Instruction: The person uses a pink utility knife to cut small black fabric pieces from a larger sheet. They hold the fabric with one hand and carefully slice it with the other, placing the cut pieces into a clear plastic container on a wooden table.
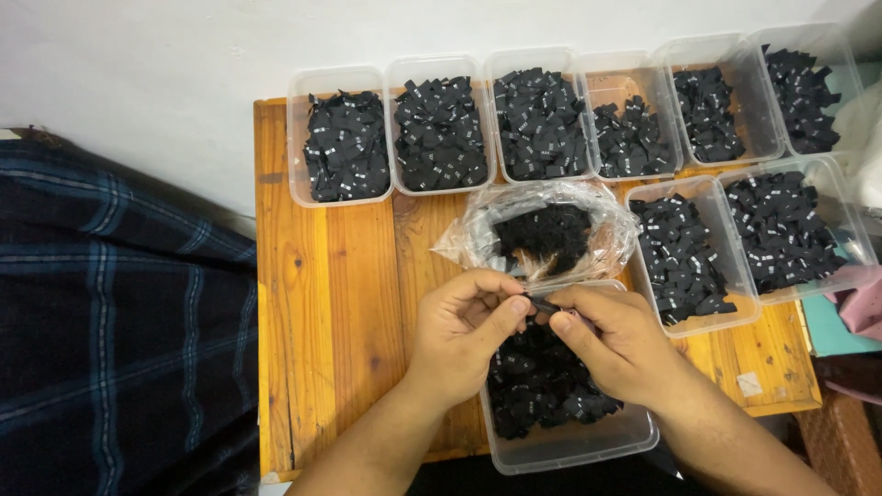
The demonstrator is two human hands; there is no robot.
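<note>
Both hands meet over a clear plastic tub of small black fabric labels at the table's near edge. My left hand and my right hand pinch the same small black label between thumbs and forefingers. Just beyond them lies an open clear plastic bag holding a heap of black labels.
A low wooden table carries a back row of several clear tubs full of black labels, with two more tubs at the right. A dark plaid cloth lies to the left. A white wall is behind.
</note>
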